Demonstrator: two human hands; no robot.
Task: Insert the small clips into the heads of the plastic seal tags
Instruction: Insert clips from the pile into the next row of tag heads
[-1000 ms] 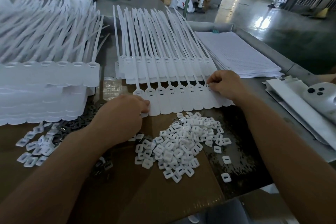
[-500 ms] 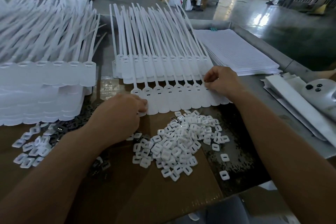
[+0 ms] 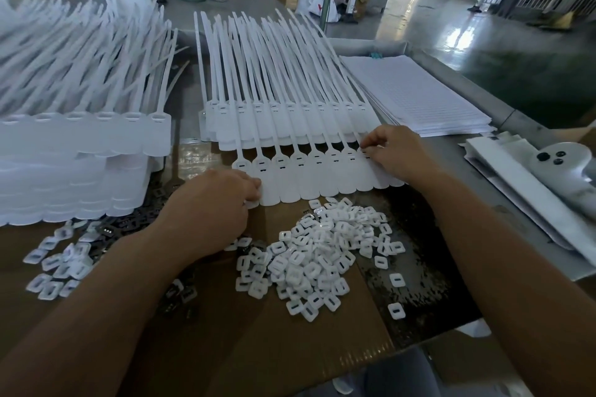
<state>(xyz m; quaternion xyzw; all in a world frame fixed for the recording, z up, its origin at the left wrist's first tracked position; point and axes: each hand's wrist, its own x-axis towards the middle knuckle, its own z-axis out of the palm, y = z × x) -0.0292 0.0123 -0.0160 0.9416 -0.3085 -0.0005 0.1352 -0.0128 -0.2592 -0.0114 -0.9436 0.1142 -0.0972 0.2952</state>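
Note:
A row of white plastic seal tags lies side by side on the cardboard, heads away from me, straps fanning back. My left hand rests at the row's left end, with curled fingers gripping the flat end of the leftmost tag. At the right end, my right hand pinches thumb and forefinger at a tag head; the small piece between them looks like a clip. A pile of small white clips lies just in front of the row, between my forearms.
Behind the row lies another layer of seal tags. A tall stack of tags fills the left. Dark clips and more white clips lie below it. A paper stack and a white device sit at the right.
Both hands stay at the two ends of the tag row. The right fingertips have shifted slightly at the tag head.

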